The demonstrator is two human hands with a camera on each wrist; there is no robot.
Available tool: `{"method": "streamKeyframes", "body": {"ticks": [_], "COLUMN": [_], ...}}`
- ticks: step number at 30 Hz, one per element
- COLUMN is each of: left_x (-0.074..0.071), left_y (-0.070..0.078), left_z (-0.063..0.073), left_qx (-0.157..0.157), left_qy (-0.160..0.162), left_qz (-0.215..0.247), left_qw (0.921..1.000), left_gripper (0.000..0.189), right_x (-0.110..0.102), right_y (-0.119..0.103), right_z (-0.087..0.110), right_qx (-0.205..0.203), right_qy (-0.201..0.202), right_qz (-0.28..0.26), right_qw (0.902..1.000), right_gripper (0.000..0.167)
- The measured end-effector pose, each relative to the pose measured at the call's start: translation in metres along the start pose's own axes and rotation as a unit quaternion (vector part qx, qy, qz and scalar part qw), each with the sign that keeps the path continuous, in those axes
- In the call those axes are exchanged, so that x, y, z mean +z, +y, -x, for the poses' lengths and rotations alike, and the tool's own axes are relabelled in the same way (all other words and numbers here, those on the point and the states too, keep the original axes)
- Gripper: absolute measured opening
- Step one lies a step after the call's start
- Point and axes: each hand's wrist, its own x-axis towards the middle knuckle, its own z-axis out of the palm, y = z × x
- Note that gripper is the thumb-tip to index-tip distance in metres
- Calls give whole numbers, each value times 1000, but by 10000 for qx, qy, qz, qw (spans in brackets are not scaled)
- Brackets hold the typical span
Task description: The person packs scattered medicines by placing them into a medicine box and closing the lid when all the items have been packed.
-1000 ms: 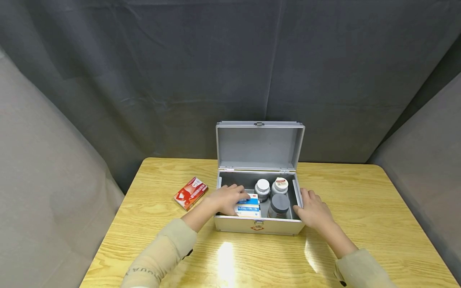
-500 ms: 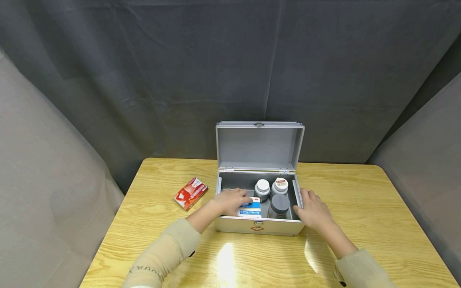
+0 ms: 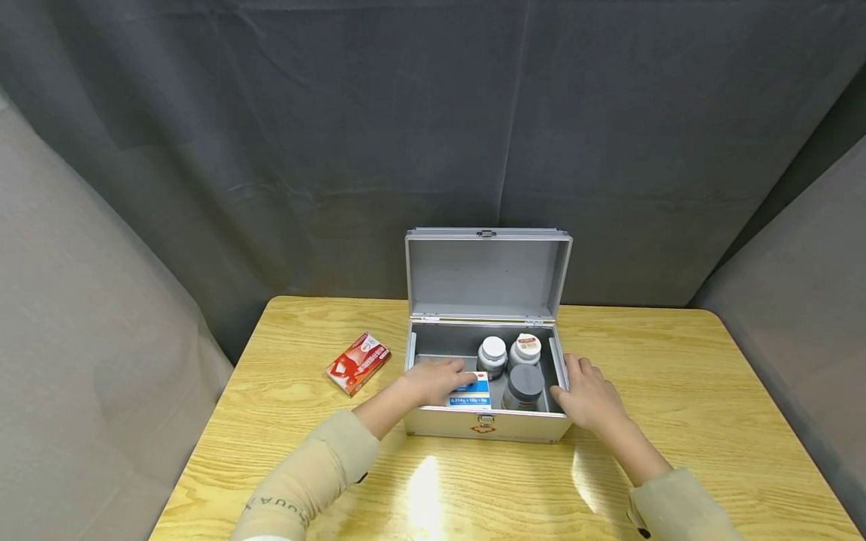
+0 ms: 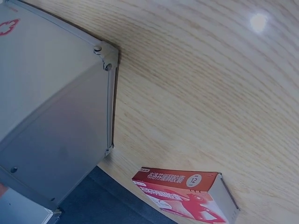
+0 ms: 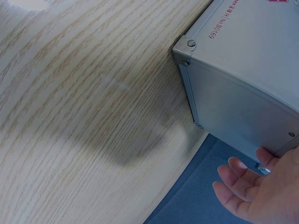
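Note:
A silver aluminium medicine case (image 3: 440, 424) stands on the table with its lid raised. Inside it, at the front left, is a blue and white medicine box (image 3: 471, 394). My left hand (image 3: 433, 380) reaches over the case's left side and holds this box, its fingers over the top; the thumb is hidden. My right hand (image 3: 590, 392) grips the case's right rim, thumb on the inner side. In the right wrist view one finger (image 5: 265, 157) touches the outer wall while the others hang loosely bent. The left wrist view hardly shows the left hand.
Inside the case are a white-capped bottle (image 3: 492, 356), a bottle with a labelled cap (image 3: 525, 349) and a grey-capped jar (image 3: 524, 385). A red medicine box (image 3: 358, 364) lies on the wooden table (image 3: 676, 391) to the left. Dark cloth (image 3: 338, 150) hangs behind.
My left hand has shifted slightly right with the blue and white box, which now sits a little lower and further right. The right hand and the case have stayed put.

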Motion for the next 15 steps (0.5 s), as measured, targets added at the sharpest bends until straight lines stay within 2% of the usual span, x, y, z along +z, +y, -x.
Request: {"method": "streamKeyframes", "body": {"ticks": [8,15], "left_x": [-1,-2], "left_y": [1,2], "left_z": [0,2], "left_qx": [-76,-115], "left_qy": [-112,-224], "left_qz": [-392,-473], "left_qw": [9991,9986], "left_gripper": [44,45], "right_x": [-1,-1], "right_y": [0,0], "right_z": [0,0], "right_qx": [7,23], "right_qy": [19,-25], "right_qz": [0,-3], "right_qw": [10000,10000], "right_gripper": [61,62]}}
